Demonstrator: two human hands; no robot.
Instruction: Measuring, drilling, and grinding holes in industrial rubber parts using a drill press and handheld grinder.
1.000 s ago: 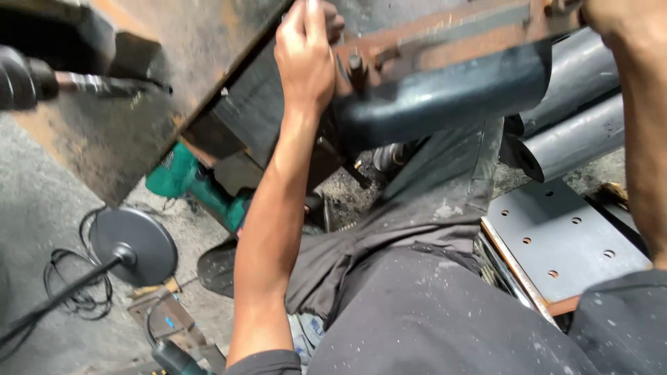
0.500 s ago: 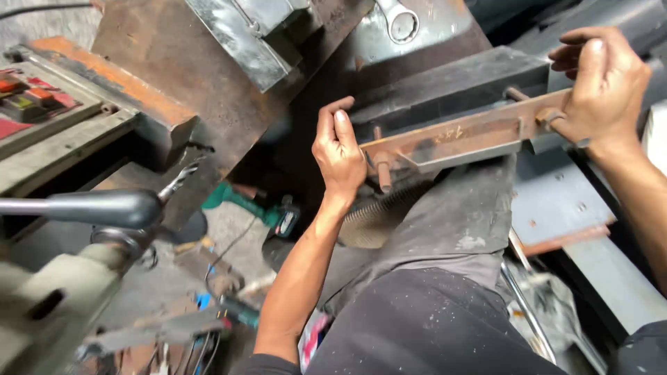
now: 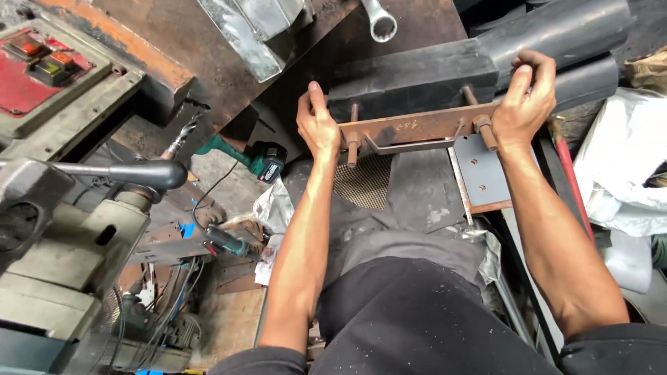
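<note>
**Both hands on the rusty bar**

The person grips a flat rusty steel bar with threaded bolts through it (image 3: 417, 128), one end in each hand. The left hand (image 3: 318, 125) is curled around the bar's left end, thumb up along the edge; the right hand (image 3: 524, 97) wraps the right end, fingers hooked over the top. The bar lies level across a black block-shaped metal piece (image 3: 410, 76), touching its front face, above a grey drilled steel plate (image 3: 483, 173). By my judgement the bar is being seated or lined up against the block; the next move calls for an even two-handed push, keeping the bolts square. A drill press lever with a black knob (image 3: 142, 173) stands well apart at left.
</note>
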